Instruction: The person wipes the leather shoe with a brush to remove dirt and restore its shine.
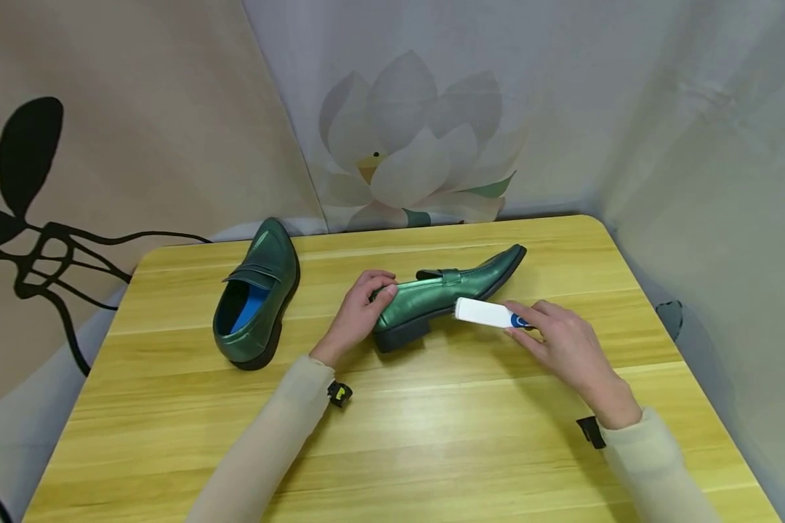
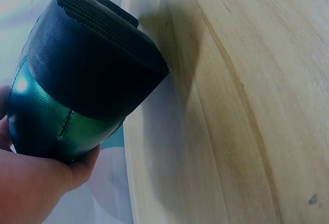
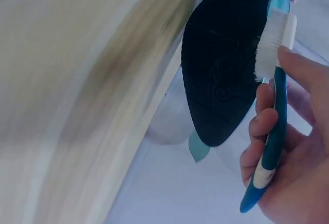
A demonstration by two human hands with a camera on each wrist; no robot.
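My left hand (image 1: 360, 309) grips the green shoe (image 1: 425, 298) at its back, tilted over the table (image 1: 432, 436). My right hand (image 1: 565, 345) holds the brush (image 1: 484, 313), its bristles (image 3: 270, 44) beside the edge of the sole (image 3: 223, 75). I judge that brushing this shoe is in progress; how much is finished, I cannot tell. The other shoe (image 1: 255, 298) stands apart at left, no hand on it, so probably it remains.
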